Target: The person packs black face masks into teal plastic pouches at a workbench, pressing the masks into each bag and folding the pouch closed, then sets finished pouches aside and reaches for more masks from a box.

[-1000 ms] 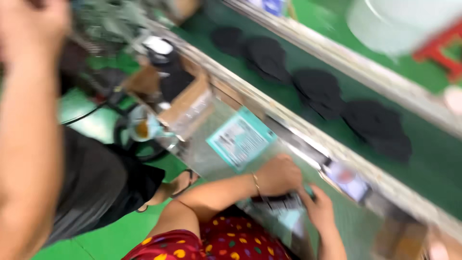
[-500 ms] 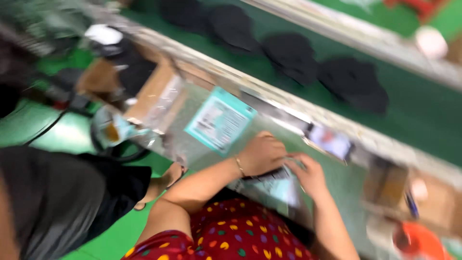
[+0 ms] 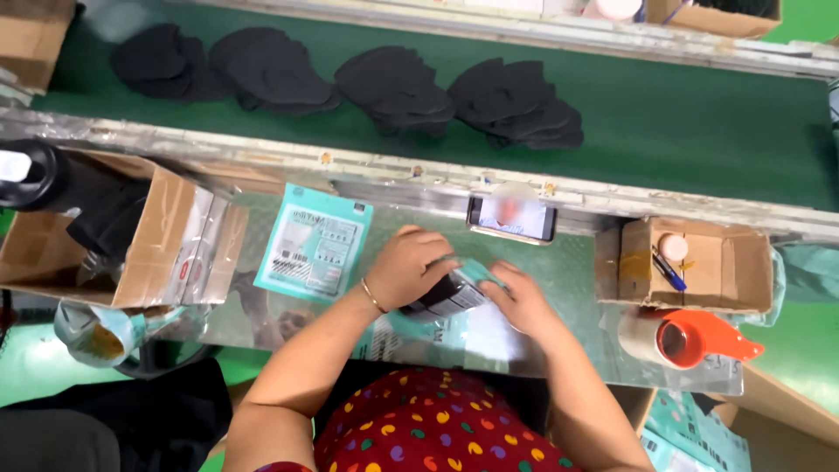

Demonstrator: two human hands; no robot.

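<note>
Seen from above, a person in a red top with coloured dots works at a shiny metal bench [image 3: 559, 288]. The left hand [image 3: 411, 267] curls down over a teal and black flat packet [image 3: 450, 293] at the middle of the bench, fingers closed over its top edge — a thin gold bangle circles that wrist. The right hand [image 3: 524, 301] pinches the packet's right end between thumb and fingers.

Just left lies a flat teal printed pouch [image 3: 315, 243]. Further left sits an open brown cardboard box [image 3: 162, 240]. To the right stand a small cardboard tray holding a blue pen [image 3: 669, 269] and an orange tape dispenser [image 3: 699, 339].

Behind the hands a phone [image 3: 511, 218] leans on the rail. Beyond it, black fabric pieces [image 3: 393, 87] lie in piles on a green conveyor belt [image 3: 699, 131].
</note>
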